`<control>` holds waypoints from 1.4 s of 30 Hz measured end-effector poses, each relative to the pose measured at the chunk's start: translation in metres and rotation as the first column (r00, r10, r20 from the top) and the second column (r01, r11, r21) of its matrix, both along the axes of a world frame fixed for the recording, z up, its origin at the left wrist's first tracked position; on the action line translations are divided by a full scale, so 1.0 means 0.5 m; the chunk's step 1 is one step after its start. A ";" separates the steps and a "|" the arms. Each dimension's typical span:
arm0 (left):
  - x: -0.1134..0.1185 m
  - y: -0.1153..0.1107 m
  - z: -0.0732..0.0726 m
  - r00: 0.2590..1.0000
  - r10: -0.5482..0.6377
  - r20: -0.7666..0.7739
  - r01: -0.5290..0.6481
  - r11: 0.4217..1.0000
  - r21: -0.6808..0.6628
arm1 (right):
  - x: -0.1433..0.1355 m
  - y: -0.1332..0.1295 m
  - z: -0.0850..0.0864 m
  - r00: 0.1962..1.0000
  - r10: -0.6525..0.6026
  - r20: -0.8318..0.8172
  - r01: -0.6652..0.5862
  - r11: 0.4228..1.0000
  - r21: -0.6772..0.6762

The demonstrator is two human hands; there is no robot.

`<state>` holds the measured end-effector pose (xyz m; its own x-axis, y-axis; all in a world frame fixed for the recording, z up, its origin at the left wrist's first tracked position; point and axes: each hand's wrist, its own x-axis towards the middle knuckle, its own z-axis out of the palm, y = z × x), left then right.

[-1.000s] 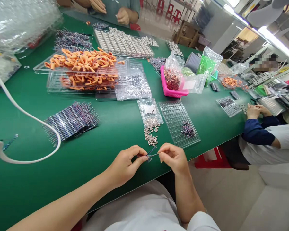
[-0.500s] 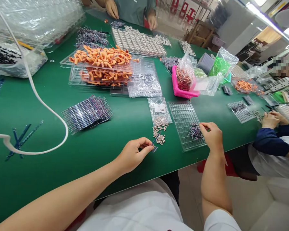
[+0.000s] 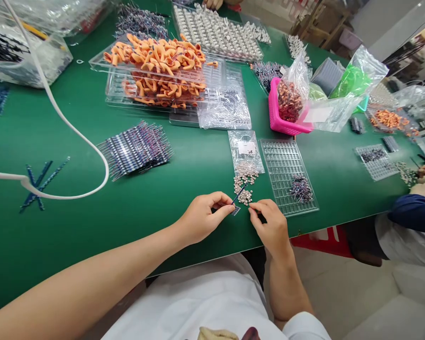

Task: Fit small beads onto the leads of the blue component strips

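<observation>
The left hand (image 3: pixel 203 218) pinches a slim dark-blue strip (image 3: pixel 238 194) between thumb and forefinger; the fingertips of the right hand (image 3: pixel 272 226) nearly meet beside small pale metallic discs (image 3: pixel 245 197) at the strip's two o'clock, and I cannot tell whether they grip one. The work looks partway: a tangled purple heap (image 3: pixel 301 190) seems done, while plenty of loose discs remain. That heap lies in a clear ribbed plastic tray (image 3: pixel 279 163) at the right hand's one o'clock; farther off, toward twelve, a pink plastic basket (image 3: pixel 286 126) holds a clear bag (image 3: pixel 300 73) of coppery pieces (image 3: pixel 289 101)
</observation>
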<state>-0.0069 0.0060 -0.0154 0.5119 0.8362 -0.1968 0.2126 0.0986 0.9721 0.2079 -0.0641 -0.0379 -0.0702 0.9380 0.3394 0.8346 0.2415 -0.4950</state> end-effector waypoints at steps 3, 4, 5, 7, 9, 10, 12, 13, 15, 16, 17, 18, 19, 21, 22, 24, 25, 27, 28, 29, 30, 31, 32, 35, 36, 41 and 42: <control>0.000 0.000 0.001 1.000 0.000 -0.014 0.000 1.000 0.012 | 0.001 0.004 -0.005 0.995 0.029 0.094 -0.032 0.999 0.029; 0.000 0.000 0.001 1.000 0.000 -0.012 0.000 1.000 0.011 | 0.001 0.004 -0.004 0.991 0.039 0.129 -0.044 0.999 0.032; 0.000 0.000 0.000 1.000 -0.001 -0.009 0.001 1.000 0.009 | 0.001 0.005 -0.002 0.986 0.049 0.161 -0.055 0.998 0.029; 0.001 0.000 -0.001 1.000 0.001 -0.005 -0.001 1.000 0.000 | 0.002 0.005 0.003 0.976 0.072 0.204 -0.075 0.997 0.007; 0.001 0.000 -0.002 1.000 0.001 0.001 -0.001 1.000 -0.009 | 0.003 0.007 0.008 0.972 0.094 0.214 -0.092 0.996 -0.022; 0.001 0.000 -0.002 1.000 0.001 0.003 -0.001 1.000 -0.012 | 0.004 0.009 0.010 0.972 0.103 0.211 -0.099 0.995 -0.033; 0.001 -0.001 -0.003 1.000 -0.001 0.002 0.001 1.000 -0.015 | 0.004 0.014 0.014 0.973 0.115 0.201 -0.108 0.993 -0.046; 0.001 -0.001 -0.003 1.000 -0.002 0.000 0.002 1.000 -0.016 | 0.004 0.017 0.014 0.973 0.118 0.197 -0.110 0.993 -0.050; 0.001 -0.001 -0.004 1.000 -0.004 -0.004 0.004 1.000 -0.016 | 0.003 0.024 0.014 0.974 0.112 0.199 -0.104 0.993 -0.050; 0.000 -0.001 -0.004 1.000 -0.005 -0.003 0.005 1.000 -0.014 | 0.003 0.027 0.012 0.974 0.106 0.202 -0.099 0.994 -0.046; 0.000 -0.001 -0.005 1.000 -0.006 -0.002 0.006 1.000 -0.013 | 0.002 0.029 0.011 0.974 0.099 0.204 -0.093 0.995 -0.041; 0.000 -0.001 -0.005 1.000 -0.008 -0.002 0.008 1.000 -0.014 | 0.001 0.030 0.009 0.975 0.090 0.203 -0.085 0.996 -0.032; 0.000 -0.001 -0.005 1.000 -0.010 -0.002 0.010 1.000 -0.015 | 0.000 0.030 0.007 0.978 0.078 0.195 -0.075 0.997 -0.021; 0.000 -0.002 -0.005 1.000 -0.010 0.005 0.010 1.000 -0.013 | -0.005 0.026 0.004 0.988 0.049 0.146 -0.050 0.999 0.006; -0.001 -0.003 -0.005 1.000 -0.009 0.018 0.009 1.000 -0.011 | -0.008 0.022 0.004 0.994 0.031 0.104 -0.034 0.999 0.018; -0.002 -0.006 -0.003 0.997 -0.018 0.072 0.018 1.000 -0.002 | -0.017 0.012 0.008 1.000 0.003 0.002 -0.003 1.000 0.031; -0.003 -0.008 -0.002 0.994 -0.029 0.106 0.028 1.000 0.008 | -0.023 0.007 0.012 0.999 -0.005 -0.048 0.007 0.999 0.033; -0.005 -0.012 0.001 0.985 -0.062 0.158 0.057 0.998 0.037 | -0.036 0.001 0.020 0.992 -0.011 -0.129 0.016 0.999 0.043; -0.006 -0.014 0.002 0.982 -0.078 0.172 0.069 0.996 0.058 | -0.042 -0.001 0.024 0.987 -0.005 -0.159 0.014 0.998 0.054; -0.007 -0.017 0.004 0.979 -0.092 0.181 0.079 0.994 0.080 | -0.047 -0.001 0.027 0.983 0.004 -0.182 0.008 0.998 0.069; -0.008 -0.019 0.004 0.977 -0.103 0.186 0.086 0.991 0.098 | -0.051 0.000 0.029 0.980 0.016 -0.200 0.001 0.996 0.085; -0.008 -0.021 0.004 0.975 -0.111 0.191 0.090 0.990 0.111 | -0.054 0.002 0.030 0.976 0.028 -0.214 -0.007 0.995 0.098; -0.009 -0.024 0.004 0.974 -0.114 0.198 0.092 0.989 0.116 | -0.056 0.004 0.030 0.974 0.036 -0.224 -0.011 0.994 0.110; -0.008 -0.030 -0.001 0.969 -0.105 0.225 0.088 0.993 0.084 | -0.060 0.009 0.029 0.973 0.031 -0.231 0.002 0.990 0.142; -0.008 -0.032 -0.003 0.967 -0.095 0.237 0.082 0.995 0.064 | -0.061 0.010 0.028 0.974 0.025 -0.227 0.011 0.988 0.154; -0.003 -0.035 -0.005 0.944 -0.012 0.329 0.037 0.997 -0.071 | -0.068 0.012 0.024 0.982 0.012 -0.188 0.032 0.973 0.229; -0.002 -0.035 -0.004 0.935 0.009 0.355 0.033 0.993 -0.115 | -0.070 0.013 0.023 0.984 0.006 -0.179 0.038 0.969 0.244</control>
